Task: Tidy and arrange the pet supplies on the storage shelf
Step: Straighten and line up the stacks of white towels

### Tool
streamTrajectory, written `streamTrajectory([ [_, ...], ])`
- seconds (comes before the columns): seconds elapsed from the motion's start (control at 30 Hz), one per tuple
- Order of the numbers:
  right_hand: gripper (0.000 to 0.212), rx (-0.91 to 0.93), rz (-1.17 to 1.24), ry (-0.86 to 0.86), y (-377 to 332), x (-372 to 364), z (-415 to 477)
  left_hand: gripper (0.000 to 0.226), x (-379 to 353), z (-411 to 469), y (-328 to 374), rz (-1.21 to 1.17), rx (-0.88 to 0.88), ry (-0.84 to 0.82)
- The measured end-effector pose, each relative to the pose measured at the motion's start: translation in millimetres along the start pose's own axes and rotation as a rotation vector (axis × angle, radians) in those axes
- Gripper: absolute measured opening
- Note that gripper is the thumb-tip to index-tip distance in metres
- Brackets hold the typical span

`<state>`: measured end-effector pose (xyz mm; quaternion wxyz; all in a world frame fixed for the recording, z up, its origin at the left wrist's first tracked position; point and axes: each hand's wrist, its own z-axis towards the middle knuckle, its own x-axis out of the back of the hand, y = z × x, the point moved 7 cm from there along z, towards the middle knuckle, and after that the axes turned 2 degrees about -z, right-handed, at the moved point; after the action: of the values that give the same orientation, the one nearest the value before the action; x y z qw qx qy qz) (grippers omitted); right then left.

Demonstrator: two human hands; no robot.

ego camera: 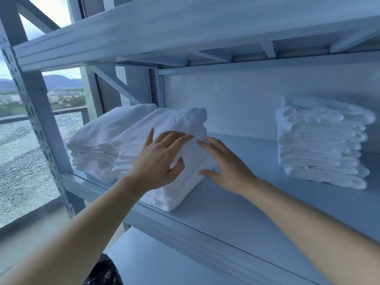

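Two piles of folded white cloths lie at the left of the white shelf board. The nearer pile sticks out over the front edge; the other pile lies behind it at the far left. My left hand rests on top of the nearer pile with fingers spread and straight. My right hand presses flat against that pile's right side, fingers straight. A third, taller stack of folded white cloths stands at the right of the same shelf, apart from both hands.
An upper shelf hangs close above. A perforated metal upright stands at the left, with a window and balcony rail behind it. A lower shelf board and a black plastic bag show below.
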<state>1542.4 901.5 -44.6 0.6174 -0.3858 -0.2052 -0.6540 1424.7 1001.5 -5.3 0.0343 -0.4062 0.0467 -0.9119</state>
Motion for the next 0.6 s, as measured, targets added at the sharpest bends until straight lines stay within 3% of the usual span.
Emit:
streamTrajectory([
  [0.27, 0.059, -0.087, -0.141, 0.015, 66, 71, -46, 0.048, -17, 59, 74, -0.091, -0.103, 0.148],
  [0.43, 0.056, -0.168, -0.162, 0.061, 114, 118, -82, 0.049, -65, 94, 128, -0.243, -0.088, 0.099],
  [0.6, 0.055, -0.249, -0.197, 0.021, 164, 143, -122, 0.043, -130, 128, 168, -0.399, 0.053, -0.057],
])
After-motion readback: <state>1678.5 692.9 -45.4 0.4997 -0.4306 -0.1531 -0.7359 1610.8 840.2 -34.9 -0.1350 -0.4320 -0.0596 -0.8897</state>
